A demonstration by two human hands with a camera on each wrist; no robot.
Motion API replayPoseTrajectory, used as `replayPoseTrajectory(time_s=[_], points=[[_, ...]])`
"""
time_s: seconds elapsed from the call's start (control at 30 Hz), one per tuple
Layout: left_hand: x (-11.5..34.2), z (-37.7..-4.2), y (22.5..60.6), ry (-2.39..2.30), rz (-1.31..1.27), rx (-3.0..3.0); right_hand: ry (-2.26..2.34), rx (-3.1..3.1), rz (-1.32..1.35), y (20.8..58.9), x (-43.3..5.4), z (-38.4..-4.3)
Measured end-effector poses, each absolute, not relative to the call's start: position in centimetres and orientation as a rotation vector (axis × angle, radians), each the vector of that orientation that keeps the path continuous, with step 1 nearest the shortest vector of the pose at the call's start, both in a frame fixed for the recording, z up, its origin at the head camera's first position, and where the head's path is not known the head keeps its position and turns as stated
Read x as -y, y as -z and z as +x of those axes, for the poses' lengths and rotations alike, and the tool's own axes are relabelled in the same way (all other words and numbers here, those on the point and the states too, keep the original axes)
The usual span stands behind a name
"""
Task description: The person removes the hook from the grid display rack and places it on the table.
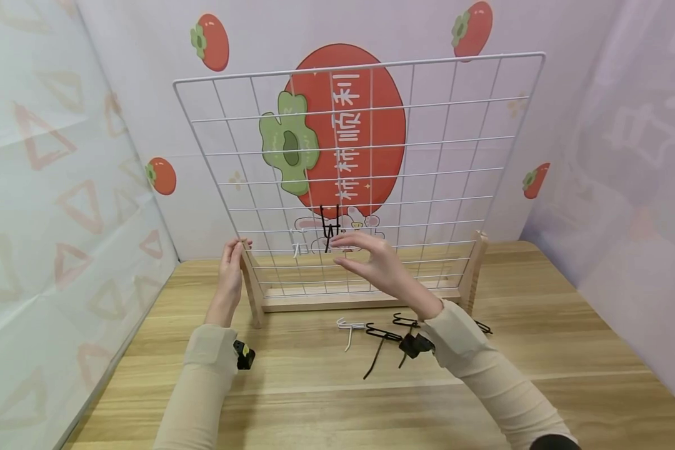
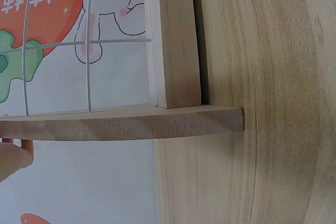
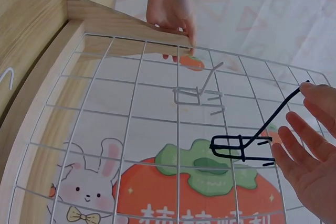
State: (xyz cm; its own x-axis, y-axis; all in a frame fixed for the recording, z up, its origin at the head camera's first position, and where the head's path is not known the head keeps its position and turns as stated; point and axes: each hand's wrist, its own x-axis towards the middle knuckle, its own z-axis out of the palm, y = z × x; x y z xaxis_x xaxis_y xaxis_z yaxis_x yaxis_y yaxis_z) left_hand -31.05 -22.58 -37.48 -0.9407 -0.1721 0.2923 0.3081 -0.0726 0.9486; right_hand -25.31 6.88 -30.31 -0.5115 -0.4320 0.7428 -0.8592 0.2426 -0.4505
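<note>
A white wire grid panel [image 1: 394,169] stands upright in a wooden stand [image 1: 360,303]. My left hand [image 1: 232,265] holds the top of the stand's left side piece, fingers on one side and thumb on the other. On the grid hang a black hook [image 3: 228,147] and, to its left, a white hook [image 3: 199,96]. My right hand [image 1: 374,265] is at the black hook, thumb and fingers apart in a loose curve. In the right wrist view a fingertip lies at the free end of the hook's prong; whether it touches is hard to tell.
On the wooden table [image 1: 304,400] in front of the stand lie a loose white hook [image 1: 351,325] and several black hooks [image 1: 384,334], partly hidden by the right wrist and sleeve. A printed backdrop [image 1: 427,219] hangs behind the grid.
</note>
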Motion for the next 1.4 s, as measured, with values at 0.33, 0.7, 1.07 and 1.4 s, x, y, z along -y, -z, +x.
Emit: replayPoseTrajectory(time_s=[0.33, 0.7, 1.07, 1.4], points=[[22.9, -30.9, 37.5, 2.067, -0.132, 1.910, -1.199, 2.107, 1.185, 30.4, -5.9, -25.7], [22.6, -31.0, 37.6, 2.090, -0.143, 1.862, -1.160, 2.077, 1.169, 30.5, -5.5, -26.1], [22.5, -31.0, 37.5, 2.099, -0.147, 1.850, -1.181, 2.043, 1.139, 30.6, -5.1, -26.5], [22.5, -31.0, 37.5, 2.103, -0.141, 1.859, -1.285, 2.053, 1.140, 30.5, -4.9, -26.5]])
